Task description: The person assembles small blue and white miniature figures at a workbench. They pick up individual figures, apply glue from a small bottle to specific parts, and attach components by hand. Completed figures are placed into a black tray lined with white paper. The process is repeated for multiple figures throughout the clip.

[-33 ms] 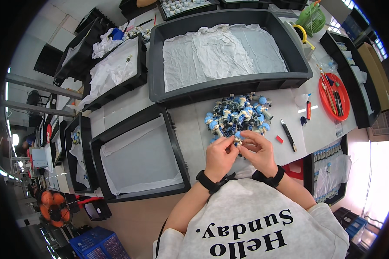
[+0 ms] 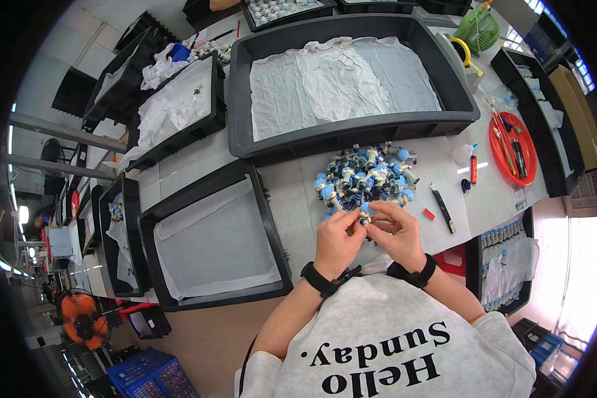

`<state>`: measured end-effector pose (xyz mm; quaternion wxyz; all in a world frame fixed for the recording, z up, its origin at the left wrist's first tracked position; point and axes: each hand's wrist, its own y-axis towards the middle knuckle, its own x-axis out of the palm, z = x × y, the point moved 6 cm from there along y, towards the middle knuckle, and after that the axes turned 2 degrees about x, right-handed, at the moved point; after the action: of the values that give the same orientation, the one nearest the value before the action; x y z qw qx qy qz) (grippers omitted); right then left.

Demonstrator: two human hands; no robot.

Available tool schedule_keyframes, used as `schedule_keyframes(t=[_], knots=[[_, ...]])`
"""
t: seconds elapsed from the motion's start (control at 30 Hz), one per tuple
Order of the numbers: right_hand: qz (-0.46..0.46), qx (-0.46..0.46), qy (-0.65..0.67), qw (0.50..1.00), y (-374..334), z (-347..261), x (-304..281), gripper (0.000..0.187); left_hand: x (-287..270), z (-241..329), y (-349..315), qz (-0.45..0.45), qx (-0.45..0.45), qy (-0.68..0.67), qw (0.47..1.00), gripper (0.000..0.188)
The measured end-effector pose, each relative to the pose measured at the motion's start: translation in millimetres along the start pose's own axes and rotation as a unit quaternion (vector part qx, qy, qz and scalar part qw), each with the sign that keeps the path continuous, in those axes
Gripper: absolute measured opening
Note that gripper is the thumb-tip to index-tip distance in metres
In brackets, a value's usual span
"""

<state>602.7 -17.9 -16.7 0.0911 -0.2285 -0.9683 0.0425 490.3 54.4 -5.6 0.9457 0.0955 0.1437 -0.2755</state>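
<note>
Between my two hands is a small figurine [image 2: 365, 214] with a light-blue head and a pale body, pinched at the fingertips. My left hand [image 2: 338, 240] closes thumb and forefinger on one side of it. From the other side, the bent fingers and thumb of my right hand [image 2: 399, 235] grip it, partly covering its lower part. Just beyond my fingers lies a loose heap of similar figurines [image 2: 365, 174] in blue, white and dark colours. To the right of my right hand are a small red block [image 2: 429, 214] and a black craft knife [image 2: 444, 209].
A large black tray [image 2: 355, 126] lined with white cloth stands behind the heap. Left of my hands sits another lined black tray [image 2: 266, 232]. On the right are a red oval dish [image 2: 527, 174] with brushes, a red marker [image 2: 473, 170] and a small white bottle [image 2: 463, 154].
</note>
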Motion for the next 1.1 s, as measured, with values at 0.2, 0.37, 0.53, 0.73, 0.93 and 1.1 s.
schedule_keyframes(t=[0.2, 0.37, 0.53, 0.73, 0.93, 1.1], knots=[[0.011, -0.006, -0.004, 1.0, -1, -3, 0, 0.035, 0, 0, 0, -0.006, -0.01, -0.009, 1.0, 0.023], [0.021, -0.006, 0.024, 0.999, 1, -1, -3, 0.034, 4, -6, -2, -0.027, -0.1, -0.138, 0.985, 0.022], [0.02, 0.001, 0.03, 0.999, 1, 0, -4, 0.034, 7, -22, -10, -0.096, -0.18, -0.187, 0.961, 0.02], [0.017, 0.008, 0.038, 0.999, -1, 1, -3, 0.035, 1, -13, -4, -0.121, -0.111, -0.119, 0.979, 0.019], [0.009, 0.022, 0.05, 0.998, -2, 1, -2, 0.035, -4, 8, 0, -0.071, -0.096, -0.046, 0.992, 0.014], [0.018, 0.007, 0.047, 0.999, -3, -5, -2, 0.034, -5, 22, 3, -0.049, -0.055, 0.013, 0.997, 0.011]])
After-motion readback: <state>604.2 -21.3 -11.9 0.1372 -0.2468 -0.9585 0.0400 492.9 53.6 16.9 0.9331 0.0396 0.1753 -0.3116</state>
